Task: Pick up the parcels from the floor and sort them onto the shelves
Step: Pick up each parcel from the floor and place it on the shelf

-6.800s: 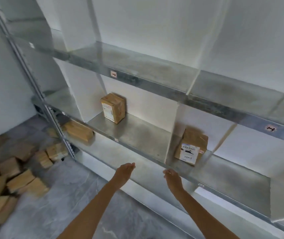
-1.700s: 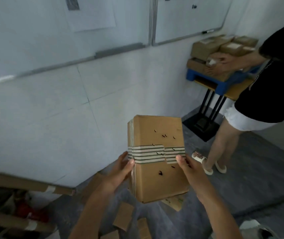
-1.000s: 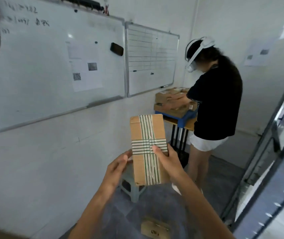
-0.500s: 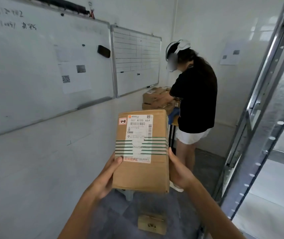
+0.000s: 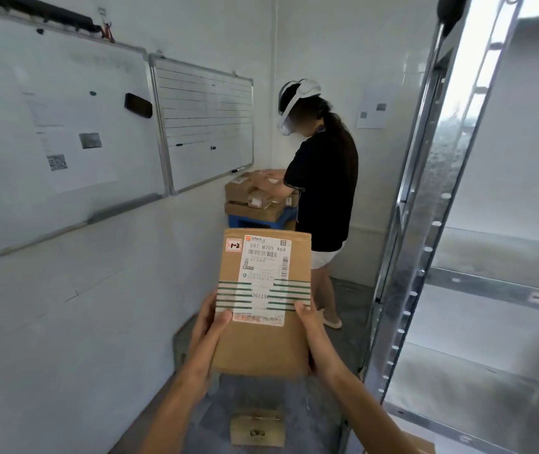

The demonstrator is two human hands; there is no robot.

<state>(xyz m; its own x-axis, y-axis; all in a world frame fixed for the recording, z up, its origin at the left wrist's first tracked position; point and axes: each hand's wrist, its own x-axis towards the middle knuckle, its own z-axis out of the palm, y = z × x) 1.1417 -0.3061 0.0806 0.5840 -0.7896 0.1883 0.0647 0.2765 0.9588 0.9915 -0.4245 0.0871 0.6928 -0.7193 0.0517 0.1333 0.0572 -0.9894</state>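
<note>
I hold a brown cardboard parcel [image 5: 263, 339] upright in front of me, its white shipping label and a small red tag marked "1-2" facing me, with green striped tape across the middle. My left hand [image 5: 210, 326] grips its left edge and my right hand [image 5: 310, 326] grips its right edge. A smaller parcel [image 5: 257, 426] lies on the grey floor below. The metal shelf rack [image 5: 422, 244] rises at the right, with a small label [image 5: 538, 298] on a shelf edge.
Another person [image 5: 323, 191] in a black top stands ahead, bent over a stack of parcels [image 5: 255, 194] on a blue table. Whiteboards [image 5: 202, 126] hang on the left wall. A narrow strip of floor runs between wall and rack.
After the empty-handed moment at the shelves, I took a parcel off the floor, turned it until its label faced me, and swung right toward the rack. Since half a second ago the view shifted slightly.
</note>
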